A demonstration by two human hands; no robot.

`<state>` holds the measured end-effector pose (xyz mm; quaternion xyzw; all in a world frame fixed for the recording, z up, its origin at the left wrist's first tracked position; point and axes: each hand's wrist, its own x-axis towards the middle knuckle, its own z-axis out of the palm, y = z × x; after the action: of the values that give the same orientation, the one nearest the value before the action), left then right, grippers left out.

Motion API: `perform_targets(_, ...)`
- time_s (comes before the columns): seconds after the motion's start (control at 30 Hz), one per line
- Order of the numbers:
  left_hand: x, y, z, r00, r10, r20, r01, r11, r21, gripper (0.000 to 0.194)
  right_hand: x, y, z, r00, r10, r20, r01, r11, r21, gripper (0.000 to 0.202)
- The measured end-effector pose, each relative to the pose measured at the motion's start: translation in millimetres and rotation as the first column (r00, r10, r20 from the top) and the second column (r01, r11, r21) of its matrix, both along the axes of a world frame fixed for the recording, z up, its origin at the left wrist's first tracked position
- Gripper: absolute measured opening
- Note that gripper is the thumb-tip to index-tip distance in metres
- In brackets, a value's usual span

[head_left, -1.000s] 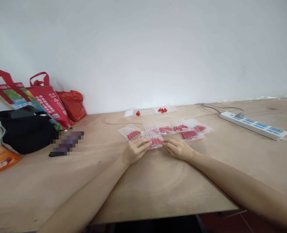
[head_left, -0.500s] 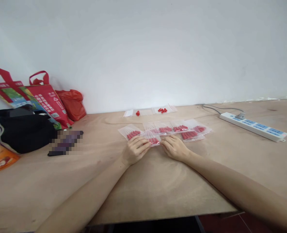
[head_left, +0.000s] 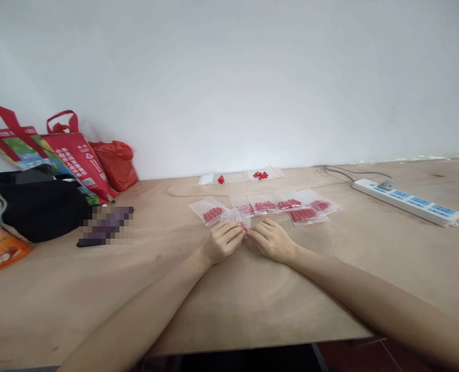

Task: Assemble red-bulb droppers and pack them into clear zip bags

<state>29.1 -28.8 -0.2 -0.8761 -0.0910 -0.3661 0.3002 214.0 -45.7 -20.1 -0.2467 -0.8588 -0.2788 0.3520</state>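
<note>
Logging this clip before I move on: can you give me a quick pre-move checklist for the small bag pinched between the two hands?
1. Left hand on the small bag: ok, fingertips pinch its near edge.
2. Right hand on the same bag: ok.
3. Bag's seal closed: cannot tell, fingers hide it.
4. Row of filled bags clear of the hands: ok, just behind them.
5. Power strip out of the way: ok, far right.
</note>
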Motion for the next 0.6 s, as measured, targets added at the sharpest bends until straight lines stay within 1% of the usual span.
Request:
perform_targets(0.2,-2.6,2.9,1.3,0.999,0.011,-0.034,-0.009,0.999,0.051,0.005,1.8,0.4,3.7,1.000,-0.008,0.016,0.008,1.000,0.016,0.025)
perform_targets(0.37,-11.7,7.6,5.5,1.000,0.026,-0.008,-0.026,0.995,0.092,0.006,8.4,2.6,3.5,1.000,-0.017,-0.019,0.017,1.000,-0.017,0.022)
perform_targets(0.5,-19.9,12.0,6.1,0.999,0.031,0.007,-0.032,0.995,0.098,0.007,13.4,3.9,3.2,0.999,-0.029,-0.037,0.027,0.999,-0.038,0.023)
perform_targets(0.6,-24.4,14.0,5.9,0.998,0.058,0.019,-0.059,0.994,0.097,0.008,16.1,4.4,3.2,0.998,-0.041,-0.050,0.039,0.998,-0.042,0.023)
